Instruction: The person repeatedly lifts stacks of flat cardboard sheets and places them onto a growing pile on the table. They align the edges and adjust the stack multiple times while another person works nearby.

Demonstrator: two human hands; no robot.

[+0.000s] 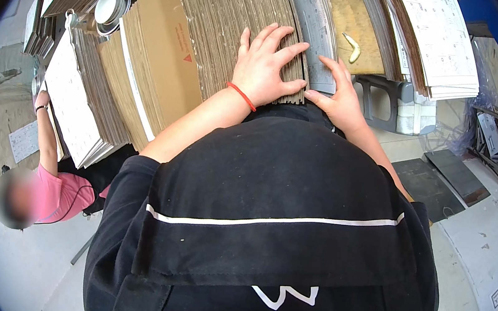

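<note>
At the left we see a co-worker in a pink shirt (64, 197), one arm reaching to the edge of a pile of white-faced printed cardboard (74, 76). Far of that pile sit stacked white bowls (110, 8); to its right, plain brown cardboard (167, 34) stands packed. Next comes the thick row of corrugated cardboard sheets (216, 19), directly ahead of us at the middle. Our left hand (267, 63), a red cord at its wrist, lies open and palm down across this row's right part, fingers spread. Just right stand grey-blue sheets (315, 13); our right hand (339, 98) is at their near end, half curled, thumb and fingers apart. Farther right, a curved yellow-green item (351, 48) lies on a brown board (368, 14), followed by more printed sheets (446, 43) and, nearer, a grey plastic stool (381, 104).
</note>
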